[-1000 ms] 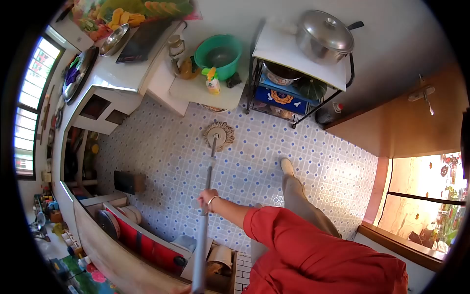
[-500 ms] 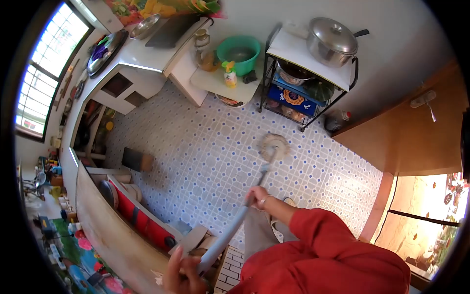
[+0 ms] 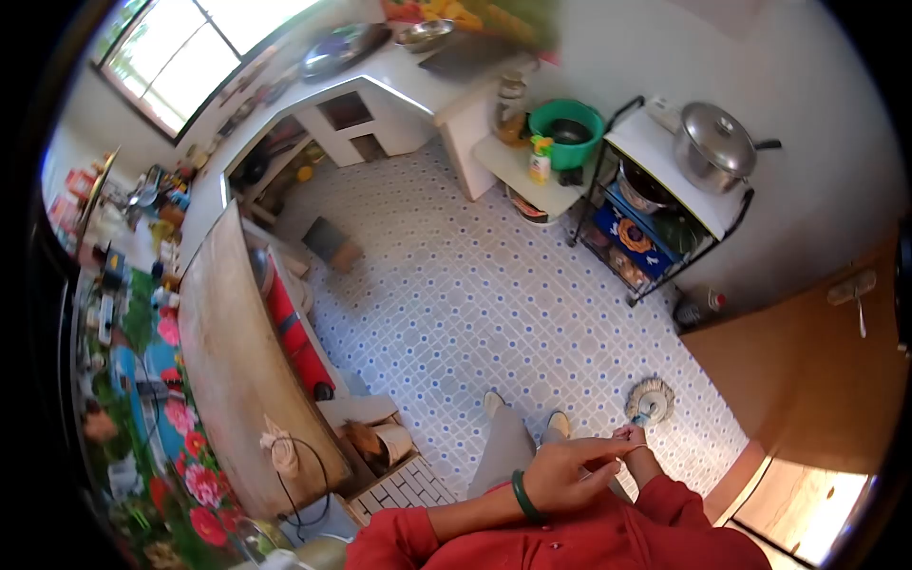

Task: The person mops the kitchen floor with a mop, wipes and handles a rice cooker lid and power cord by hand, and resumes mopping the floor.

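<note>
A round string mop (image 3: 652,401) rests its pale head on the patterned tile floor at the lower right, near the wooden door. My right hand (image 3: 631,437) is closed around its handle just behind the head, as seen from above. My left hand (image 3: 570,472), with a green bangle at the wrist, is bent in front of my body beside the right hand, its fingers curled at the handle's upper end. The handle is almost wholly hidden behind my hands.
A black wheeled rack (image 3: 655,204) holds a steel pot (image 3: 714,142). Beside it are a green basin (image 3: 567,133) and a spray bottle (image 3: 540,160) on a low stand. A dark box-shaped object (image 3: 331,243) is on the floor. The counter (image 3: 233,351) runs along the left; a door (image 3: 807,380) stands right.
The mop head has moved from mid-floor toward the lower right, closer to me. My left hand has come from the lower left to beside my right hand. The view has turned.
</note>
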Demonstrator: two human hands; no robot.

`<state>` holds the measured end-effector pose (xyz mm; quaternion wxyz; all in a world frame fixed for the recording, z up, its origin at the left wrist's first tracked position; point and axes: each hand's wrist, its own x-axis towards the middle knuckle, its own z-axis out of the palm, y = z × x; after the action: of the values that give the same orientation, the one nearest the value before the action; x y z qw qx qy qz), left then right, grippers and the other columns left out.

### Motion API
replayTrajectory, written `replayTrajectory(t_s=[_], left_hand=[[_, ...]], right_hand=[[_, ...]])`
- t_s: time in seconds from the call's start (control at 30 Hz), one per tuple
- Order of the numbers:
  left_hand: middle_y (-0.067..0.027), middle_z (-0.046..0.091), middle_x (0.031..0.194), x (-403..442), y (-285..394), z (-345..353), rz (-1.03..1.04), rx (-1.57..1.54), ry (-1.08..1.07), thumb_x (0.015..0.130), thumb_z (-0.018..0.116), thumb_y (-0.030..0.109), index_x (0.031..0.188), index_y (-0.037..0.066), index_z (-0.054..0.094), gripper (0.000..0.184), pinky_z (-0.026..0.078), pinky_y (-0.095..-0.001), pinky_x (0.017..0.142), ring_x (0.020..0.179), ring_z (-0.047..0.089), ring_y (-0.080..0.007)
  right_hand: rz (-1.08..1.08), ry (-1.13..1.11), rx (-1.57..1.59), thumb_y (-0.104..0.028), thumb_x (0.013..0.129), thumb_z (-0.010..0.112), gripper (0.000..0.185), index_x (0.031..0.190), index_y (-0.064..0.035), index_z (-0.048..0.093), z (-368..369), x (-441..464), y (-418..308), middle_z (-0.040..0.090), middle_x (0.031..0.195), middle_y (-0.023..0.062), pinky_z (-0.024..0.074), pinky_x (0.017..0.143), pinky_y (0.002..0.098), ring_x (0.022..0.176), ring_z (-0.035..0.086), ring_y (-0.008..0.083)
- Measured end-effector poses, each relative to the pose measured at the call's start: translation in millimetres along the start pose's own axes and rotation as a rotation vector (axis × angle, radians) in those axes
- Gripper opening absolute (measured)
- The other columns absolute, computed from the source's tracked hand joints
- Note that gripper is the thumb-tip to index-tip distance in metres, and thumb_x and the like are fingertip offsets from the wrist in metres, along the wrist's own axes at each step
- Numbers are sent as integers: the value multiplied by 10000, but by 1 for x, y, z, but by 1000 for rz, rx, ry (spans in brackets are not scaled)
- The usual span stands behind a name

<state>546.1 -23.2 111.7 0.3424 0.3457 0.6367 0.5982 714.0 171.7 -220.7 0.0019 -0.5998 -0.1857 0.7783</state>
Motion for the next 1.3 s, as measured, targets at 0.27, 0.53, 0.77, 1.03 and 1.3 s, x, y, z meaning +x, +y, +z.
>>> replayTrajectory(t_s=[0.27,0.53,0.77,1.03,1.3], left_hand=[[-33,595,885,-51,18,-60,-436,-718,59,862,495,140,1134,19,535,300,407,-207,762,815,528,-72],[2,568,792,-120,86,-161,-451,-257,162,828,528,112,1095,38,566,279,391,-211,680,750,513,-62],[-38,482,527,-135,91,-259,-148,84,439,759,592,108,1011,77,623,256,355,-265,466,461,442,-136],[-12,581,620,-122,-27,-320,-89,491,863,744,603,84,1008,77,618,264,441,-232,560,592,568,-117],[-83,632,810,-69,-80,-367,-105,278,1075,705,584,0,1058,46,570,357,450,-308,782,795,605,-218]], right_hand=[[379,160,-431,-115,593,502,186,530,-105,327,41,68,52,367,518,37,324,431,332,442,376,222],[459,38,-267,-99,686,461,233,541,-139,283,267,-21,100,341,456,-12,367,424,289,384,367,144],[478,-178,-368,-66,714,445,187,599,-119,307,475,-22,161,329,441,0,348,366,265,358,354,129],[388,-320,-422,-77,777,437,140,663,-40,365,620,26,219,407,520,62,447,404,272,416,425,152],[397,-407,-779,-62,803,444,120,711,-21,379,692,59,197,404,520,58,404,362,266,418,405,130]])
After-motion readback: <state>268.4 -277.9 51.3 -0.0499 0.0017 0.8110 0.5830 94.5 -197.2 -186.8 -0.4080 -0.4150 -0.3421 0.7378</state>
